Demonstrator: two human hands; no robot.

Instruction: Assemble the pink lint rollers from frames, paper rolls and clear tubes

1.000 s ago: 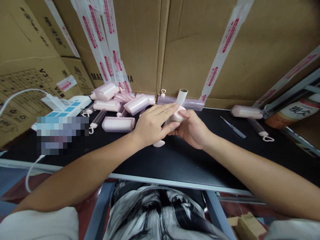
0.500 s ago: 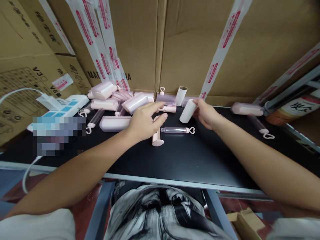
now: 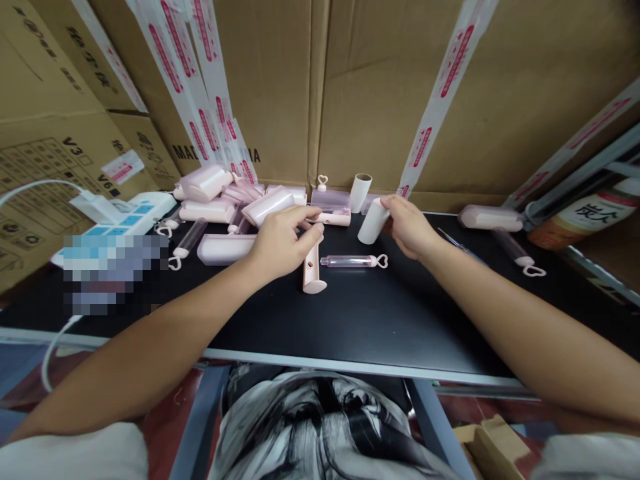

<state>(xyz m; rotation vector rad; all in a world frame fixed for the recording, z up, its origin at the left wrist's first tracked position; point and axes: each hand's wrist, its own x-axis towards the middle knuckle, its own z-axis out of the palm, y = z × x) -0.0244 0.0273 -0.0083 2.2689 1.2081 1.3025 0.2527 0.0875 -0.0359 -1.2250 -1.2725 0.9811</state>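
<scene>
White roll [image 3: 372, 224] is leaning, top pinched in the nearly closed right hand [image 3: 407, 227], while the left hand [image 3: 280, 243] is curving half open over a pink holder [image 3: 311, 272], contact unclear, and a heart-ended handle [image 3: 353, 261] is lying beside the holder on the black table [image 3: 360, 320].

Soft light is leaving a faint sheen on the tabletop [image 3: 395, 327], lens distortion is stretching the edges, and pixelation is masking one patch
</scene>
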